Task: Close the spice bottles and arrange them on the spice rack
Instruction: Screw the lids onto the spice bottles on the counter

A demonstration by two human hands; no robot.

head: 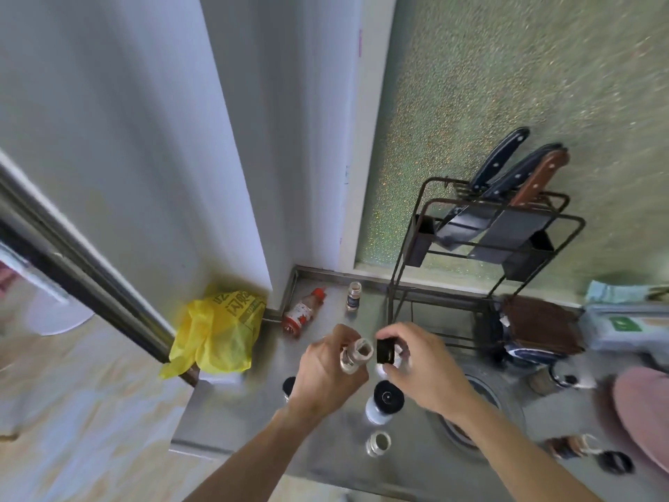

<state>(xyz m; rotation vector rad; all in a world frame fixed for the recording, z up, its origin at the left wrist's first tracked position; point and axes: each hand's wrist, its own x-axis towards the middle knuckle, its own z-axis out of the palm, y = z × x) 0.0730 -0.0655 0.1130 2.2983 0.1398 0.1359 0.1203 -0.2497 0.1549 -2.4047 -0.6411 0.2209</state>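
Steel counter (pixel 325 447) is lying under both hands; the left hand (pixel 327 371) is gripping an open spice bottle (pixel 356 355), mouth tilting rightward, while the right hand (pixel 421 360) is pinching a black cap (pixel 385 351) just beside that mouth, nearly aligned

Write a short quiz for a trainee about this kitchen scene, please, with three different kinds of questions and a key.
1. True or false: the open bottle in the left hand already has its cap on.
2. What does the right hand hold? A) a knife B) a black cap C) a yellow bag
3. Fill in: the red-capped bottle near the corner is lying on its ____.

Key: 1 false; 2 B; 3 side.
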